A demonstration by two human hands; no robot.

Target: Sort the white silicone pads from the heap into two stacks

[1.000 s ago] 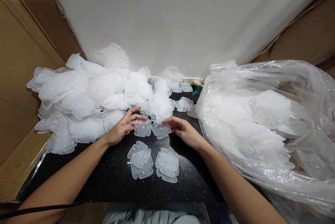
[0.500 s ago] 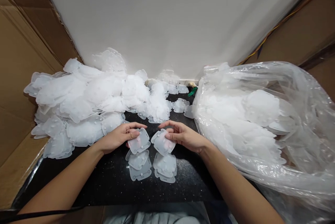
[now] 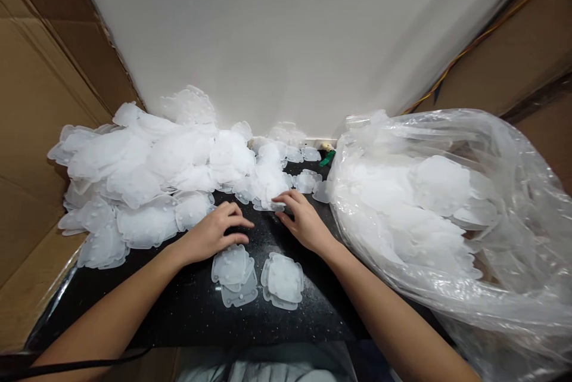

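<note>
My left hand (image 3: 218, 230) hovers over the black surface with its fingers apart and nothing in them. Just in front of it lies a small overlapping stack of translucent plastic pieces (image 3: 233, 269) with rounded corners and small raised dots. A second such stack (image 3: 283, 279) sits to the right. My right hand (image 3: 304, 221) reaches to the front edge of the middle heap of plastic pieces (image 3: 270, 173). Its fingertips are at the heap, thumb and forefinger apart; whether they touch a piece is hard to see.
A large pile of the same pieces (image 3: 143, 161) spreads along the left. On the right, a clear plastic bag (image 3: 500, 257) holds many more. Cardboard (image 3: 40, 132) stands at the left, a white wall (image 3: 268, 42) behind. A green item (image 3: 328, 158) lies near the wall.
The two pieces held earlier, one in each hand, now lie on the two small stacks. My right hand has moved forward to the middle heap. My left hand is empty.
</note>
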